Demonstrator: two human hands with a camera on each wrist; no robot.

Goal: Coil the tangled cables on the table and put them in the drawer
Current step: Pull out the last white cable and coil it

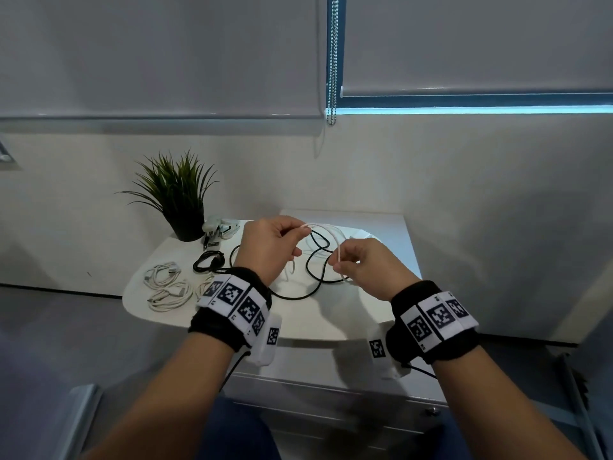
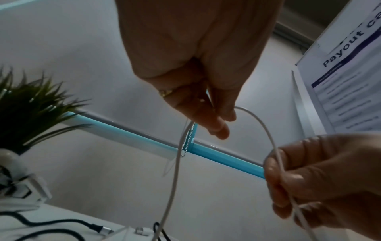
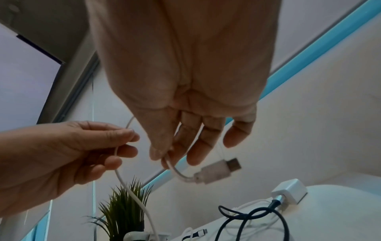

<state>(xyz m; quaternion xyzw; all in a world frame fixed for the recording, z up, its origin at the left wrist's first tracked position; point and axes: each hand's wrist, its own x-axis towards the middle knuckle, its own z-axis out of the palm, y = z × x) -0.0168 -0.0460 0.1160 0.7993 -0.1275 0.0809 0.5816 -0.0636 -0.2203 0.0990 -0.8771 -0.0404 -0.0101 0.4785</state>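
Observation:
A thin white cable arcs in the air between my two hands above the white table. My left hand pinches one part of it between thumb and fingers. My right hand pinches it close to its USB plug, which sticks out below the fingers. The slack hangs from the left hand down to the table. A long black cable lies loose on the table under the hands. Several coiled white cables and a coiled black one lie at the table's left.
A potted plant stands at the table's back left, with white chargers beside it. A white adapter holds a cable plug. A white drawer unit sits below the table's front edge. A blind chain hangs at the window.

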